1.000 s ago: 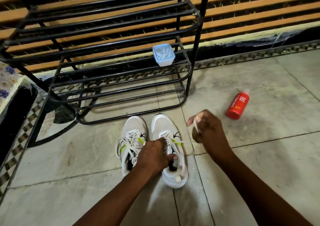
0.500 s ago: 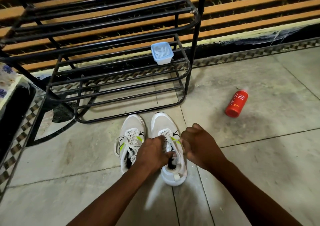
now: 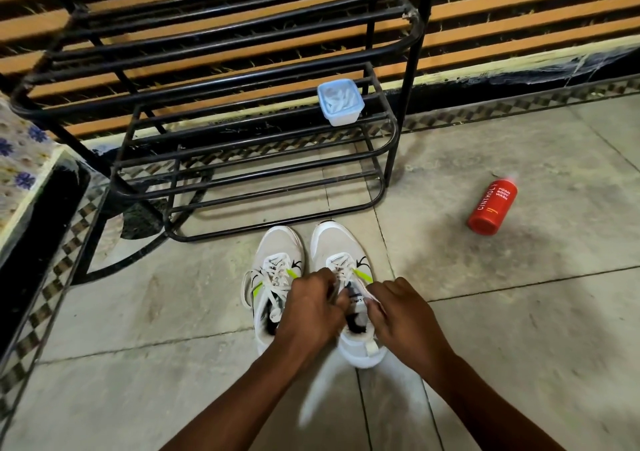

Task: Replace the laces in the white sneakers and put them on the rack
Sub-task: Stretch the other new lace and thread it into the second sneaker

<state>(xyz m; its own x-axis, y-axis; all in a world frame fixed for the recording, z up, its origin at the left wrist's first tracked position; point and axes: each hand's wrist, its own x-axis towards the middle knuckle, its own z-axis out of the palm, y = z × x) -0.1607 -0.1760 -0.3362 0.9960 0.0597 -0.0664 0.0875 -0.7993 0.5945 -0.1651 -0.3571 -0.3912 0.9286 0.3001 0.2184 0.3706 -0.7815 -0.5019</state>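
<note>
Right hand [image 3: 403,315] returned to laces [image 3: 341,270] | hands — both pinching laces | sneakers — 2

Two white mesh sneakers [image 3: 313,277] sit side by side on the tiled floor [image 3: 519,329], just before the black metal rack [image 3: 242,132]. A pale blue plastic tub [image 3: 341,102] rests on the rack's right end; a red cylindrical bottle [image 3: 492,207] lies well right.
</note>
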